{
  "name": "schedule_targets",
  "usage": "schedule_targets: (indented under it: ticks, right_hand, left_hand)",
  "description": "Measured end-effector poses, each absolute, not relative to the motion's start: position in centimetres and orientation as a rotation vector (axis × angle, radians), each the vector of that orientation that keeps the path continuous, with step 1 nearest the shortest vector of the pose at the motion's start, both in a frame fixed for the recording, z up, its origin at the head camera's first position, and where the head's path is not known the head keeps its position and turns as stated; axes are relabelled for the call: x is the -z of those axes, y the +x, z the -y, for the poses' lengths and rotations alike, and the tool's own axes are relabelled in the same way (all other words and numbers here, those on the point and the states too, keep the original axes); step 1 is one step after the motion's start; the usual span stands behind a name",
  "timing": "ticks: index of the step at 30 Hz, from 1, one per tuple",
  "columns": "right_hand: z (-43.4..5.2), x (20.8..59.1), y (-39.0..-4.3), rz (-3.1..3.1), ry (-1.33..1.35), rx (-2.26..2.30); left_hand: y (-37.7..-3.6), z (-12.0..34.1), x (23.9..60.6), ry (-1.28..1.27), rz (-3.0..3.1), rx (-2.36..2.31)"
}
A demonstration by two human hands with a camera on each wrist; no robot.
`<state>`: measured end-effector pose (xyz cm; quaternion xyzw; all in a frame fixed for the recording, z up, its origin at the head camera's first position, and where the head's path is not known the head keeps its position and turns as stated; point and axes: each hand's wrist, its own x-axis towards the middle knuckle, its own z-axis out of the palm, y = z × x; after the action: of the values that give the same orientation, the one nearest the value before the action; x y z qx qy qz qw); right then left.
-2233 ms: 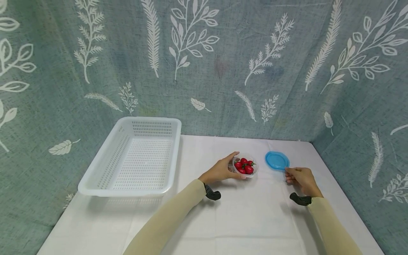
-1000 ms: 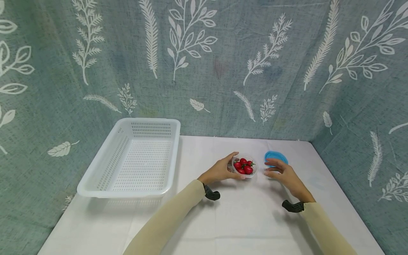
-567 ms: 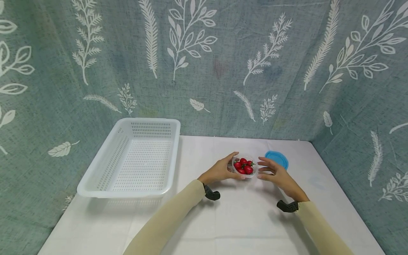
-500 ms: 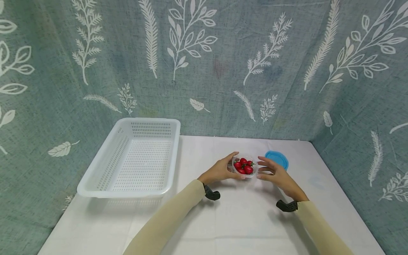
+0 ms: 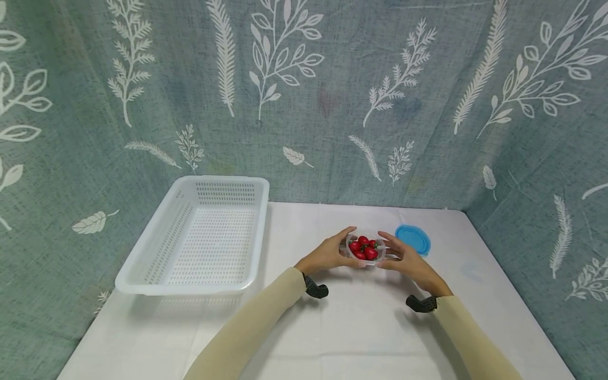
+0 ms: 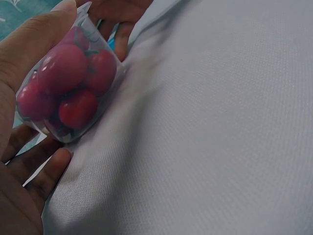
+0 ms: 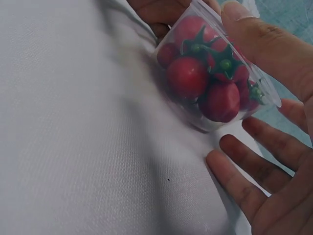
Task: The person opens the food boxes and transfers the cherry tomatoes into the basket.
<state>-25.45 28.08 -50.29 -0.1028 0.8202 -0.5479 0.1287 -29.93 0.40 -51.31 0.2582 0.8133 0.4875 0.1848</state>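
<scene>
Grasps a clear plastic tub (image 7: 200,121) by its left side with the left hand (image 5: 328,254), thumb on the near side and forefinger round the far side. Curves the right hand (image 5: 410,264) about the opposite side, fingers spread and slightly bent; cannot tell from these views whether gripping or merely alongside. Has the tub upright and open-topped between both hands, right of centre above the white tablecloth (image 5: 356,327). Inside, several small red tomatoes (image 5: 370,253), with green leafy tops plain in the right wrist view.

At both wrists, black fittings (image 5: 421,304); further back, long pale sleeves (image 5: 256,322). Just beyond the right hand, flat on the cloth and apart from the tub, a blue lid (image 5: 415,238) with rounded corners. Well over to the left, a large white basket (image 5: 209,243), perforated across floor and walls. Behind and along both sides, grey-green drapery (image 5: 332,121) printed with white sprigs, leaves and feathery fronds.
</scene>
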Motion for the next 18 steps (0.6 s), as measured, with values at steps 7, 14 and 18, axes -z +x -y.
schedule_targets:
  ticks: [7,14,18]
  right_hand:
    - [-27.9,50.26,-25.6,-2.358,-0.316,1.587]
    - [-27.82,50.58,-25.95,-2.343,-0.355,1.565]
    - [-27.67,50.59,-25.99,-2.326,-0.363,1.568]
  left_hand:
    - [-29.94,-0.56,51.38,0.738,-2.286,-1.379]
    - [-29.84,-0.55,51.3,0.718,-2.266,-1.403]
    - [-29.89,-0.46,51.11,0.739,-2.282,-1.397]
